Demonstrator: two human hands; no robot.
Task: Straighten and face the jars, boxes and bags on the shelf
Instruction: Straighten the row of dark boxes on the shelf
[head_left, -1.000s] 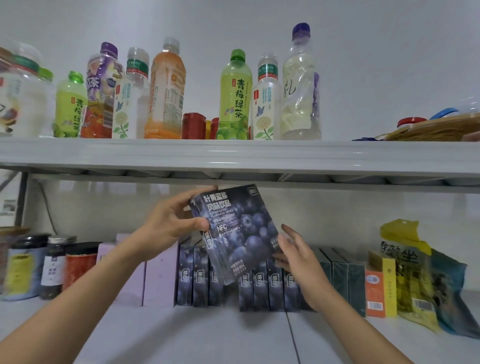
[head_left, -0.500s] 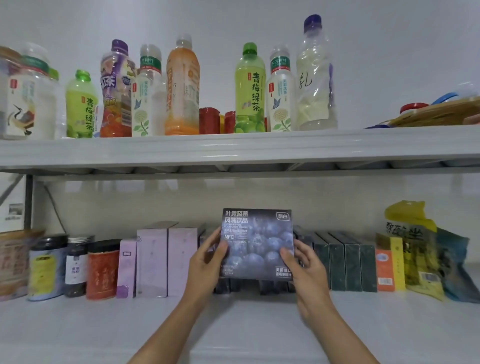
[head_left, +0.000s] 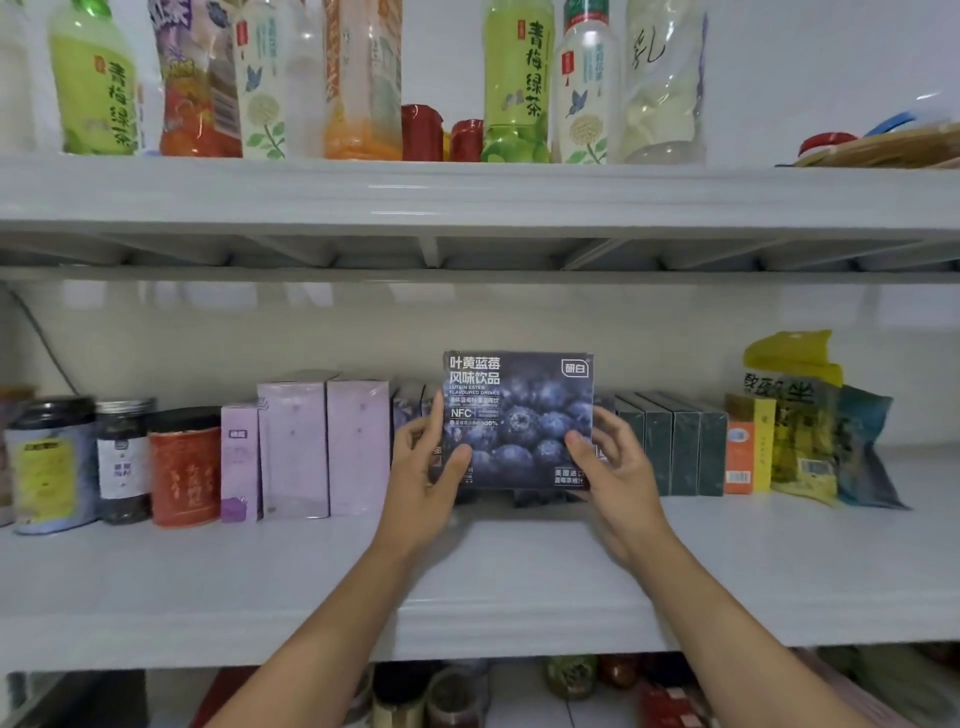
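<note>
A dark blueberry drink box (head_left: 519, 415) stands upright with its front towards me, in the middle of the white middle shelf (head_left: 260, 577). My left hand (head_left: 428, 467) grips its left edge and my right hand (head_left: 610, 462) grips its right edge. Behind the box a row of similar dark boxes (head_left: 410, 402) is mostly hidden. To the left stand pale purple boxes (head_left: 322, 447) and several jars (head_left: 184, 467). To the right are dark green boxes (head_left: 675, 447), an orange box (head_left: 743, 452) and yellow and blue bags (head_left: 810, 421).
Drink bottles (head_left: 511, 78) and small red cans (head_left: 422, 132) line the top shelf, with a basket (head_left: 883, 148) at its right end. More jars and packets (head_left: 571, 680) sit on the shelf below. The front strip of the middle shelf is bare.
The box was tilted and lifted a second ago; now it stands upright, front towards me, lower on the shelf, held at both edges. The camera has moved closer and lower.
</note>
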